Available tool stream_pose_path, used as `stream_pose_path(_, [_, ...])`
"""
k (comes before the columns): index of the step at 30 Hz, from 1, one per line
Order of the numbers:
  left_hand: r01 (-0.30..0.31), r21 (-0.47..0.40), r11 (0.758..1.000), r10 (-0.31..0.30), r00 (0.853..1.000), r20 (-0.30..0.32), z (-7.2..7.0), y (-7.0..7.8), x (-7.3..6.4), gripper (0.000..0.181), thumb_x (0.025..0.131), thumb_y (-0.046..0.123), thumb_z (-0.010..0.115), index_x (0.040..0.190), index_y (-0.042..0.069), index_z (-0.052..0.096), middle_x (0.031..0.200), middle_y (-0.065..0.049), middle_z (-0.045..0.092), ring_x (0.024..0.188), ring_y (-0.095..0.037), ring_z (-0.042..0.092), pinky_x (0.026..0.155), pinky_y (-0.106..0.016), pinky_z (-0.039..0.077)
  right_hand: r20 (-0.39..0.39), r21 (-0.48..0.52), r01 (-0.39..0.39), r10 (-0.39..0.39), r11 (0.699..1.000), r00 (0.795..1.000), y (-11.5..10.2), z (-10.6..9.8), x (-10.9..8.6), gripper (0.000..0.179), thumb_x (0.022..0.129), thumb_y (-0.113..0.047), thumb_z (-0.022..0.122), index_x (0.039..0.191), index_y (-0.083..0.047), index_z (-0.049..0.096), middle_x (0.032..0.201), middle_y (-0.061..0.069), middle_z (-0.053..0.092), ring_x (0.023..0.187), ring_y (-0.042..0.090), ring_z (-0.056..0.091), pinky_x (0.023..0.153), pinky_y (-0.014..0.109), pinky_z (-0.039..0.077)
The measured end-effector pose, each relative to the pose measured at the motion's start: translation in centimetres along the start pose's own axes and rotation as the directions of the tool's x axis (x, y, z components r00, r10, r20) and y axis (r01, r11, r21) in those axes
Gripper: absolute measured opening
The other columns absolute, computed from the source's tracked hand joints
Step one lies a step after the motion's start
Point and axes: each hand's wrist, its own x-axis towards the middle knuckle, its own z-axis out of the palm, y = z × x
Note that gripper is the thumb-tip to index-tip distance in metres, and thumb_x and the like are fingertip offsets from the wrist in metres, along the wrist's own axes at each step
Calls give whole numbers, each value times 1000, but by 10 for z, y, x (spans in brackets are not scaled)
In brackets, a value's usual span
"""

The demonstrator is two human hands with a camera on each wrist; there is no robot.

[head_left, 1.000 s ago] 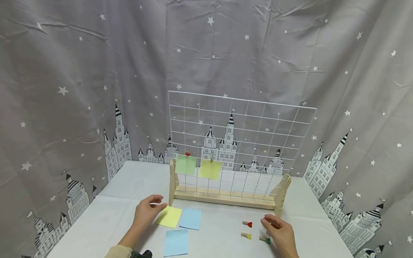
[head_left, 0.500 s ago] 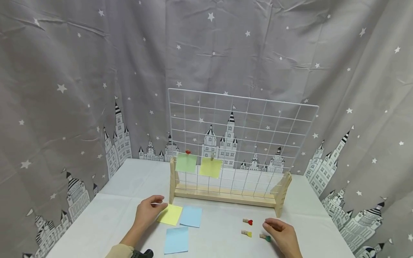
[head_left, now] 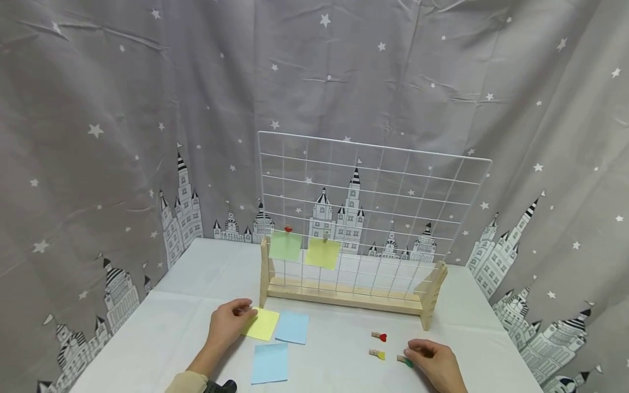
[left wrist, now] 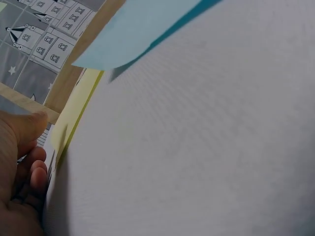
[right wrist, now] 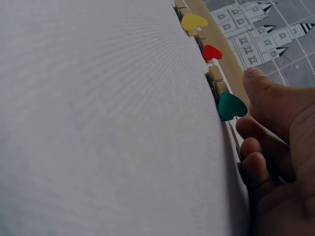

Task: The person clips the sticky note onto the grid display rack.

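My left hand (head_left: 228, 325), fingers loosely bent, hovers at the left edge of a yellow sticky note (head_left: 262, 324) lying on the table. In the left wrist view the thumb (left wrist: 32, 126) stands apart from the fingers, with nothing between them. Beside that note lie two blue sticky notes (head_left: 292, 327), one of them nearer me. On the right, my right hand (head_left: 436, 362) is relaxed right next to a small wooden clothespin with a green heart (right wrist: 232, 106); thumb and forefinger are parted near the heart. Clothespins with a red heart (head_left: 383, 337) and a yellow heart (head_left: 380, 355) lie just left.
A white wire grid (head_left: 383, 202) stands in a wooden base (head_left: 344, 298) behind the notes. Clipped low on its left side are a green note (head_left: 285, 246) and a yellow note (head_left: 321, 254). A grey castle-print curtain (head_left: 147, 109) surrounds the white table (head_left: 334, 360).
The view has tilted slightly, shifting the grid up and a little right. My right hand has drifted slightly right and down; the left stays by the yellow note.
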Motion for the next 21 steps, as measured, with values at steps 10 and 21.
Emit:
stream_pose_path(10, [-27, 48, 998, 28, 999, -18, 3, 3, -4, 33, 83, 18, 85, 110, 1, 77, 94, -7, 78, 82, -16, 64, 72, -30, 50, 12, -11, 37, -37, 999, 999, 3, -1, -3, 29, 79, -26, 90, 100, -10, 80, 91, -2, 76, 76, 13, 61, 65, 24, 47])
stream_pose_path(21, [-40, 112, 993, 40, 999, 7, 4, 6, -3, 35, 82, 20, 84, 109, 0, 77, 93, -7, 75, 82, -18, 64, 74, -38, 53, 50, -36, 60, -59, 998, 997, 4, -4, -3, 29, 77, -28, 91, 99, -12, 80, 92, -3, 74, 78, 13, 57, 67, 23, 46])
